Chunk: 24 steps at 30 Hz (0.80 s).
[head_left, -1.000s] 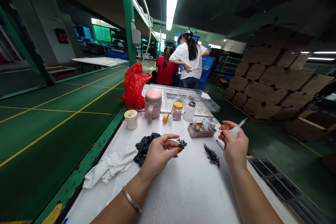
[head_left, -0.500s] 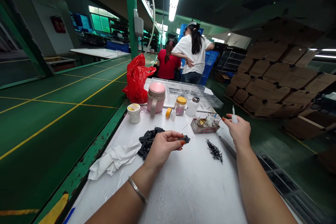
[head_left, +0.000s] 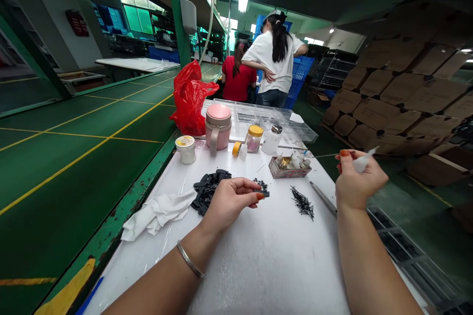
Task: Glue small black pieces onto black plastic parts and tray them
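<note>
My left hand (head_left: pixel 228 203) pinches a small black plastic piece (head_left: pixel 266 194) between thumb and fingers, just above the white tabletop. My right hand (head_left: pixel 357 184), raised beyond the table's right edge, is closed around a small white squeeze bottle (head_left: pixel 361 162) whose nozzle points up and right. A thin needle-like rod (head_left: pixel 325 156) sticks out leftward from its fingertips. Behind my left hand lies a heap of black parts (head_left: pixel 207 189). Tiny dark shiny bits (head_left: pixel 260 183) lie just past its fingertips. Black pins (head_left: pixel 303 203) are piled between the two hands.
A small box of bottles (head_left: pixel 290 172), tweezers (head_left: pixel 322 197), a white cloth (head_left: pixel 158 214), a pink mug (head_left: pixel 218 133), jars (head_left: pixel 254 139) and a red bag (head_left: pixel 190 101) surround the work area. Two people (head_left: pixel 275 61) are beyond the clear compartment tray (head_left: pixel 303 130). Cartons (head_left: pixel 399 93) stand right.
My right hand has turned and moved right; the bottle has tipped from upright to slanting, and the thin rod shows more clearly. My left hand keeps its pinch. The view has shifted slightly.
</note>
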Each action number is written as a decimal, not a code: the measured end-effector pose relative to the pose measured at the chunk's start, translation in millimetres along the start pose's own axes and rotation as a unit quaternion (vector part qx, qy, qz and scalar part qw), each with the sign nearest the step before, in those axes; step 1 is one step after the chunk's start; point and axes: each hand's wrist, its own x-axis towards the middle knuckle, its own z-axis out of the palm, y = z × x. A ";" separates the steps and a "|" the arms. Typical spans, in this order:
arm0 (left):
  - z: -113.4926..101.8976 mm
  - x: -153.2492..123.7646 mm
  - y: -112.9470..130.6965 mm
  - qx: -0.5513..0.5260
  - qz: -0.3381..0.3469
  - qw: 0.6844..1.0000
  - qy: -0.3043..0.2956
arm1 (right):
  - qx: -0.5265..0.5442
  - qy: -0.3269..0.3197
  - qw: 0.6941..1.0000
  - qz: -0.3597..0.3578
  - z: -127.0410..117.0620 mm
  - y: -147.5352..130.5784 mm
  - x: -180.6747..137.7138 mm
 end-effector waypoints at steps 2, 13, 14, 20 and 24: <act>1.4 -1.3 0.3 0.014 0.002 1.000 -0.005 | 0.066 -0.027 0.997 0.010 -1.8 -21.2 -9.7; 3.7 -3.4 1.4 0.059 0.017 0.998 -0.005 | 0.247 -0.245 0.936 0.052 -2.2 -78.7 -58.7; 4.2 -3.8 1.5 0.061 0.018 0.998 -0.005 | 0.239 -0.248 0.937 0.047 -2.2 -78.2 -60.1; 6.5 -6.1 1.8 0.070 0.024 0.997 -0.005 | 0.202 -0.281 0.938 0.027 0.2 -75.4 -64.3; 7.0 -6.8 2.4 0.068 0.024 0.997 0.000 | 0.201 -0.293 0.935 0.012 -0.1 -74.6 -64.4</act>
